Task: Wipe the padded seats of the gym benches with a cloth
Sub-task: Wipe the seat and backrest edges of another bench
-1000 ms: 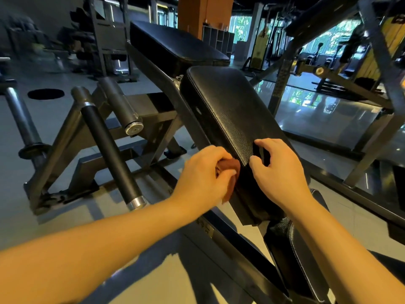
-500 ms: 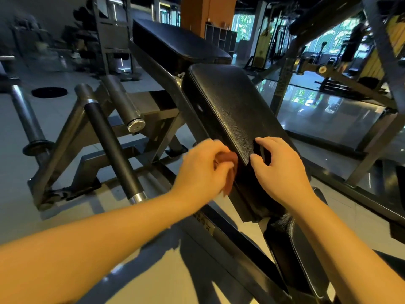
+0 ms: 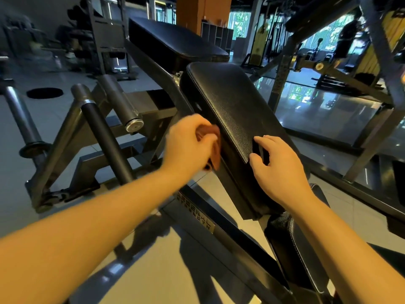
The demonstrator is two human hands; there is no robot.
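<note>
Farther up than a second ago, the cloth (image 3: 215,148) presses the left side of the padded seat (image 3: 230,99), bunched in the left hand (image 3: 186,145), whose fingers clench it; soft and light, it likely suits a whole-fist hold. Firm and grainy, the seat runs lengthwise near to far, rising away. The right hand (image 3: 280,170) curls its fingers over the near edge

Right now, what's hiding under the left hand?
A reddish-brown cloth, gripped by the left hand and pressed against the side of the black pad. Only its edge peeks out; the rest is covered by the hand, so its folds can't be seen.
</note>
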